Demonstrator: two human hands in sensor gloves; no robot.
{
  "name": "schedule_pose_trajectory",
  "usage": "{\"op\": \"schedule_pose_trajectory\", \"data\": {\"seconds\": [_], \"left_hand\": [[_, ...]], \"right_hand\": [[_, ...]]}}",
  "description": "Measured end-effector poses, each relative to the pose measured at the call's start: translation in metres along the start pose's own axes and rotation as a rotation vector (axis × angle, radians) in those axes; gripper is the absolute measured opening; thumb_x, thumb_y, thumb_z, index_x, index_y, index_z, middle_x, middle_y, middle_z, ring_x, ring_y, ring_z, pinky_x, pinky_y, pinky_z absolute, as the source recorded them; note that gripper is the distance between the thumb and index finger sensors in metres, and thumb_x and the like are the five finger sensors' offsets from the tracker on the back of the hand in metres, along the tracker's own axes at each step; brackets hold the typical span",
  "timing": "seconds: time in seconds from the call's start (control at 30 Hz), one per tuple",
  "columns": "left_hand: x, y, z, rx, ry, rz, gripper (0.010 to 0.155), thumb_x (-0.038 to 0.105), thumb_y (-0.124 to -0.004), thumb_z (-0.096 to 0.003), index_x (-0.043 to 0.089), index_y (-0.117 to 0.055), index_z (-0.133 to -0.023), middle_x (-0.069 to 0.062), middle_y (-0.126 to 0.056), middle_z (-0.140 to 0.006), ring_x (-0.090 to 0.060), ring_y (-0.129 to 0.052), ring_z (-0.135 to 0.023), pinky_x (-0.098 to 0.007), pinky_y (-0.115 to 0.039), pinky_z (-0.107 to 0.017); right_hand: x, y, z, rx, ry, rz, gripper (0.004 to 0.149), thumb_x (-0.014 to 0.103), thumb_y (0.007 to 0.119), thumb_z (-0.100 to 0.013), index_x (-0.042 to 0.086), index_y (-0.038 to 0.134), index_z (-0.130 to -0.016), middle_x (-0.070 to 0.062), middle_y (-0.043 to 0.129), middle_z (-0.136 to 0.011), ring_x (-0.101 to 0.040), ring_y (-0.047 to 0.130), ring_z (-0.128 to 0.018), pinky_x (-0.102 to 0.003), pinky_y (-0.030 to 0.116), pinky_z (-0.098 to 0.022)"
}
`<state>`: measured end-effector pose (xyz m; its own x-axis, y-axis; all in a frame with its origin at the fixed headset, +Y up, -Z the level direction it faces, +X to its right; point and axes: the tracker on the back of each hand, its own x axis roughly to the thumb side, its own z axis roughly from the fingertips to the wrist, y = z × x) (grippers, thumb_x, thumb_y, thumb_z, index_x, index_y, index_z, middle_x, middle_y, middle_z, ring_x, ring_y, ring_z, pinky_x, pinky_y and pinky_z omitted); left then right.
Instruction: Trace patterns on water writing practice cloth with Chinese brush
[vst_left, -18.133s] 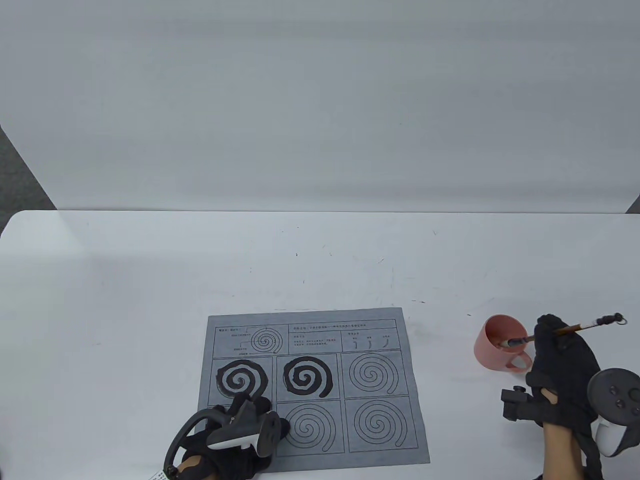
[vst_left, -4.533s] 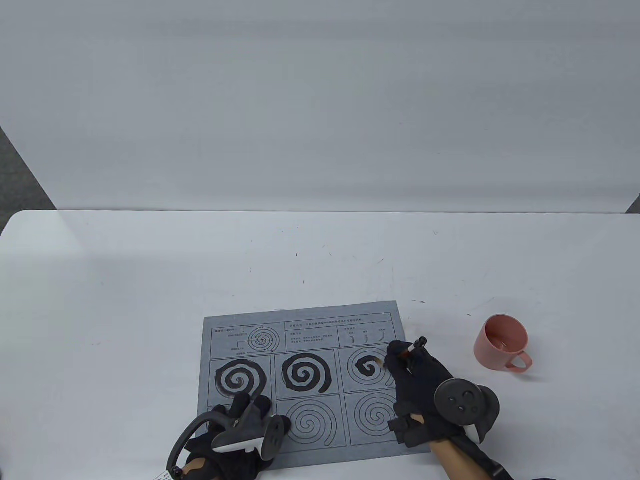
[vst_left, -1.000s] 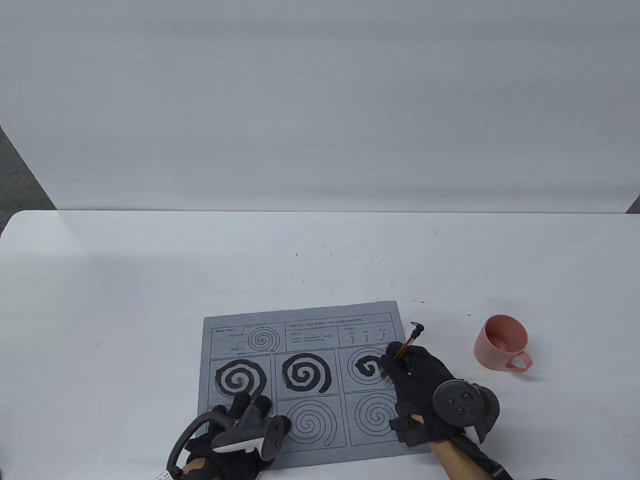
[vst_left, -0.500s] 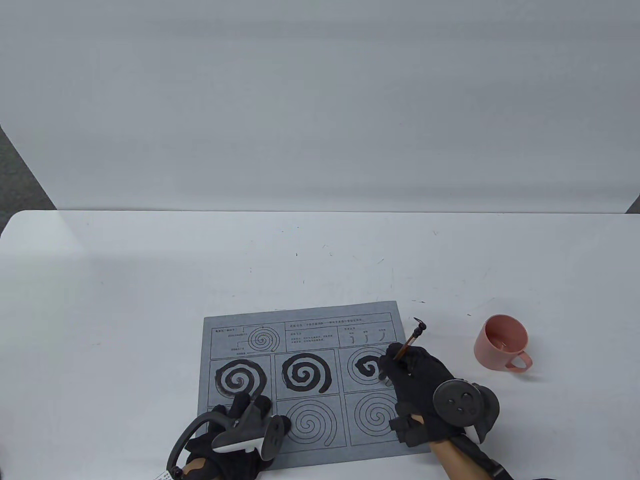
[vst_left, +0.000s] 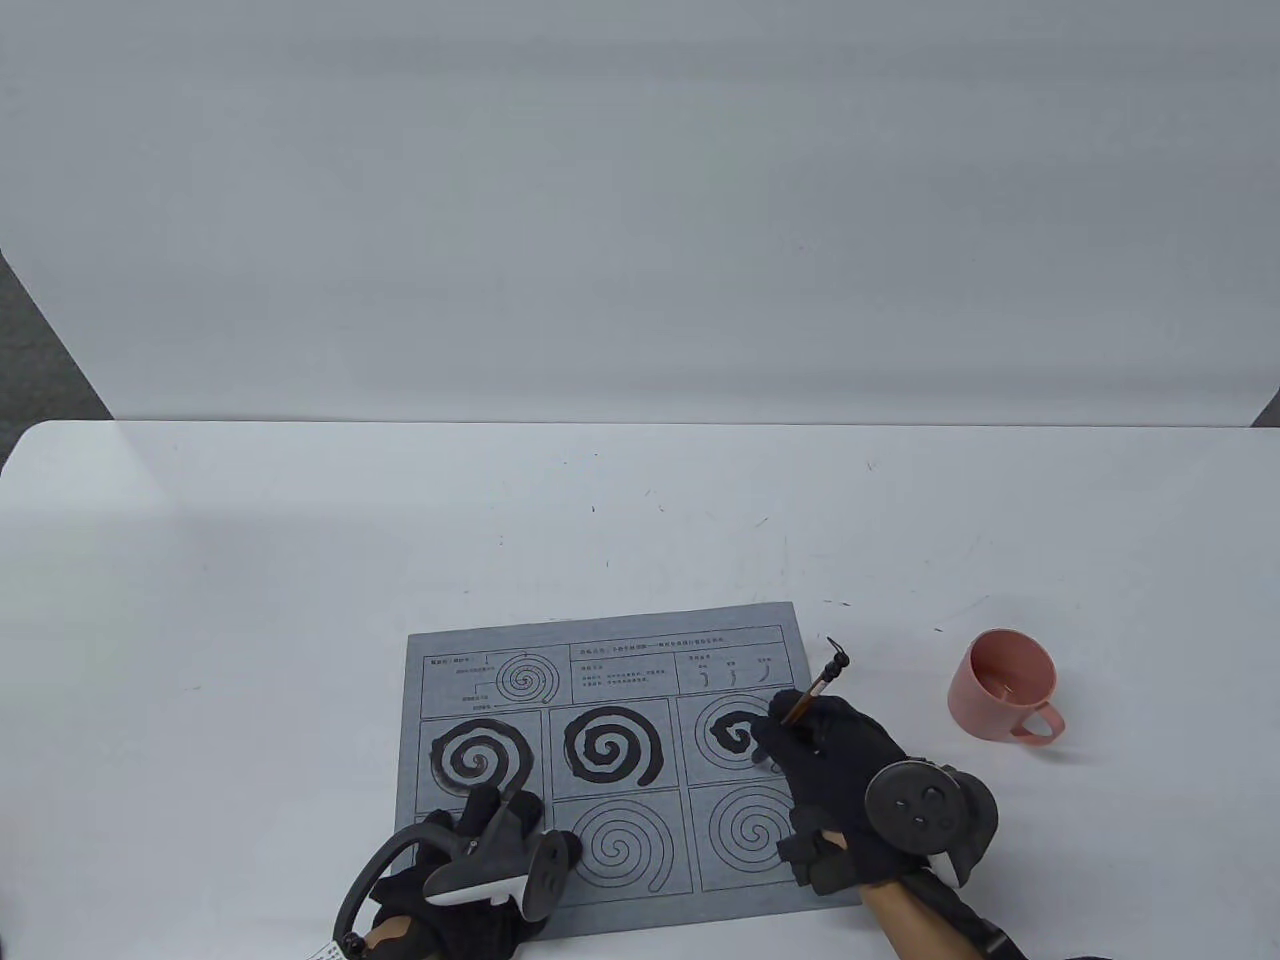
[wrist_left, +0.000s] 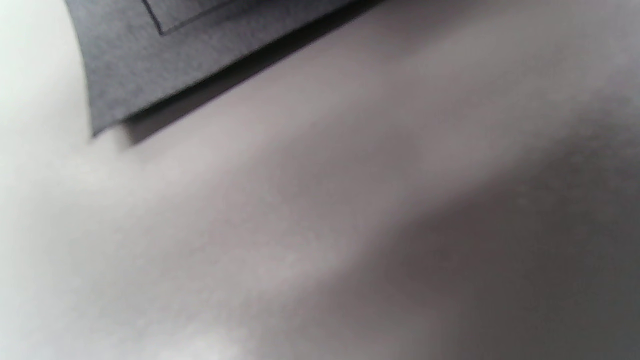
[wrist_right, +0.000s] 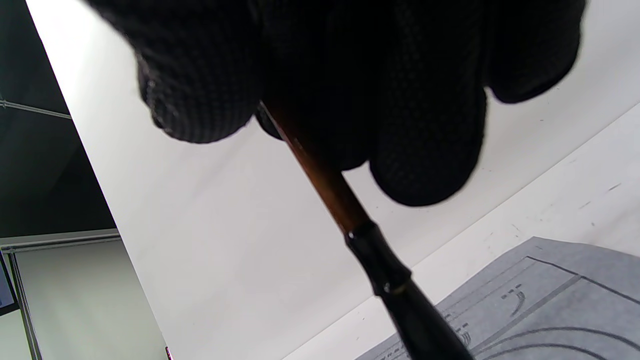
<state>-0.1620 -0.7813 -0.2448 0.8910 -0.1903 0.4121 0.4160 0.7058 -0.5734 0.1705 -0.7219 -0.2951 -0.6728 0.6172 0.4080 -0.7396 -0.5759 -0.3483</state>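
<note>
A grey water writing cloth (vst_left: 560, 660) lies near the table's front edge, printed with six spiral cells. The two top left spirals are painted thick black; the top right spiral (vst_left: 728, 733) is painted at its centre only. My right hand (vst_left: 830, 760) grips a brown-handled Chinese brush (vst_left: 818, 685) over that top right cell; the brush tip is hidden under my fingers. The brush shaft (wrist_right: 345, 210) shows in the right wrist view, held between gloved fingers (wrist_right: 425, 150). My left hand (vst_left: 470, 860) rests on the cloth's lower left cell. The cloth corner (wrist_left: 130, 75) shows in the left wrist view.
A pink cup (vst_left: 1003, 697) with water stands on the white table (vst_left: 300, 560), to the right of the cloth. A white backdrop rises behind the table.
My right hand has shifted slightly left over the top right spiral, and the painted stroke there has grown a little. The left hand and the cup have not moved.
</note>
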Motion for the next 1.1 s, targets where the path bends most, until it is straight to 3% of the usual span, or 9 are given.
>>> {"op": "schedule_pose_trajectory", "data": {"seconds": [1.1], "left_hand": [[0.0,0.0,0.0,0.0,0.0,0.0,0.074,0.056,-0.036,-0.0387,0.055,0.02,-0.086,0.001,0.028,-0.102,-0.042,0.014,-0.105,-0.07,-0.019,-0.078]], "right_hand": [[-0.0031,-0.0019,0.0006,-0.01,0.066,-0.06,0.043,0.042,0.096,-0.038,0.008,0.094,-0.063,-0.014,0.108,-0.053,-0.029,0.111,-0.031,-0.057,0.084,-0.041]]}}
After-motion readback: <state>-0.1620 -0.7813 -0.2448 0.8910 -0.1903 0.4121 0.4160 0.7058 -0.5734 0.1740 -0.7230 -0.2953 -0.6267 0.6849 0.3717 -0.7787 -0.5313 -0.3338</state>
